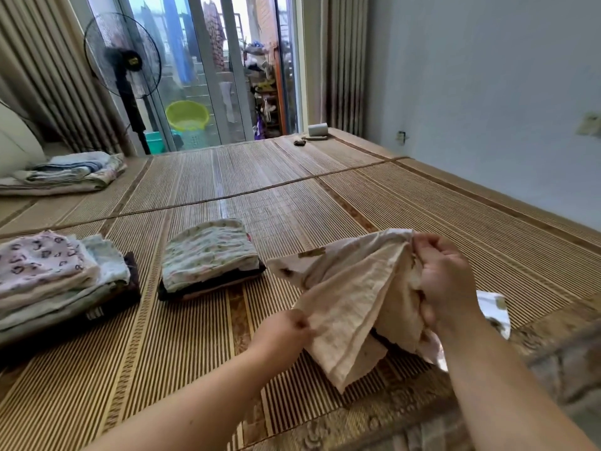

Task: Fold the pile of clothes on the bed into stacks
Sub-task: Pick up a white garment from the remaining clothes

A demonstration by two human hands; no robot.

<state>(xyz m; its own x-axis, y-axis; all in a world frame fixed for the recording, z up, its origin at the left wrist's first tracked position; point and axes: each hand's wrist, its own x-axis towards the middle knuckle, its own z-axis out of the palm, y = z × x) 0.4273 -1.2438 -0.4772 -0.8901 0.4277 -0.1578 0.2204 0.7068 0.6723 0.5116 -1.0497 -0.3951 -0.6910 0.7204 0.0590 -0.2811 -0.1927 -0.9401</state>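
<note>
Right hand [445, 284]: bunched on cloth [354, 297] top, lifting it clear to hang.
Left hand [286, 333]: pinching lower edge, pulling taut for folding.
Cloth: over near mat [292, 190].
Stacks [208, 255]: finished, left, out of the way.

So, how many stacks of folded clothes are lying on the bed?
3. One leopard-print-topped stack at the near left, one floral-topped stack in the middle, and one stack at the far left near the curtain. More may lie outside the view.
</note>
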